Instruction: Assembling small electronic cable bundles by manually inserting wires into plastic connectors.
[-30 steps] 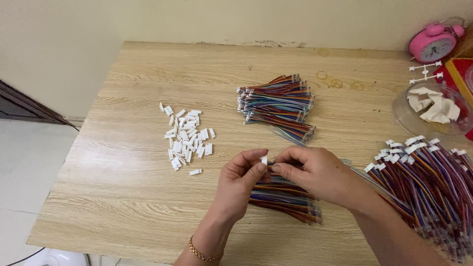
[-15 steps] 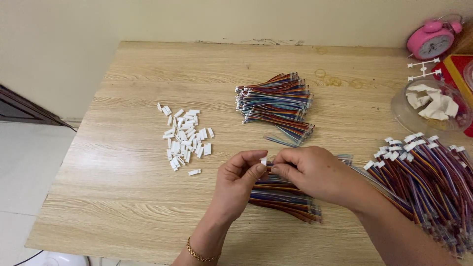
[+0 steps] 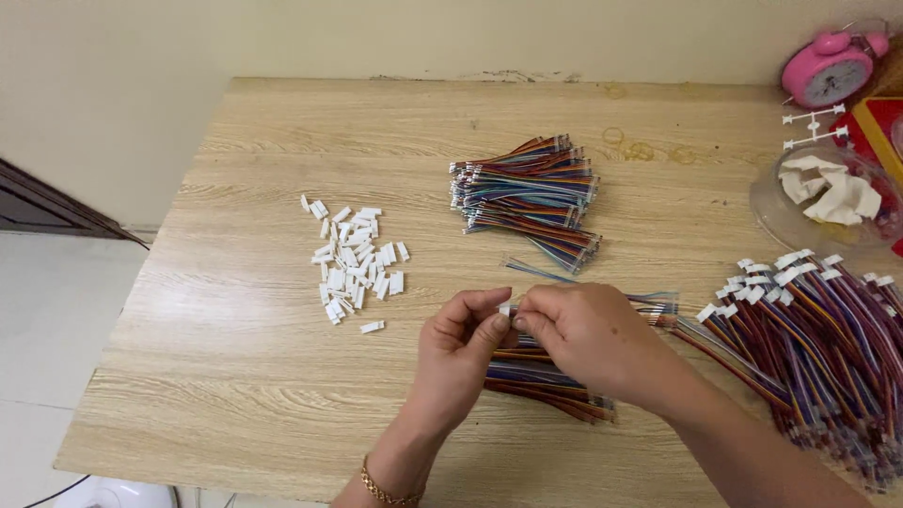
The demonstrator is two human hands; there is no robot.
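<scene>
My left hand (image 3: 461, 353) pinches a small white connector housing (image 3: 505, 309) between thumb and forefinger. My right hand (image 3: 588, 339) meets it from the right, fingers closed on a thin multicoloured ribbon wire (image 3: 649, 303) that trails to the right. Under both hands lies a small bundle of coloured wires (image 3: 541, 381). A scatter of several white connector housings (image 3: 353, 263) lies to the left of my hands on the wooden table (image 3: 235, 357).
A pile of bare multicoloured wires (image 3: 531, 198) lies beyond my hands. At the right, a large heap of wires with white connectors (image 3: 814, 348) reaches the table edge. A clear bowl with white pieces (image 3: 832, 198), a pink alarm clock (image 3: 828, 75) and a red box stand far right.
My hands have stayed together at the same spot, with only small finger shifts on the connector and wire. The view has drifted slightly.
</scene>
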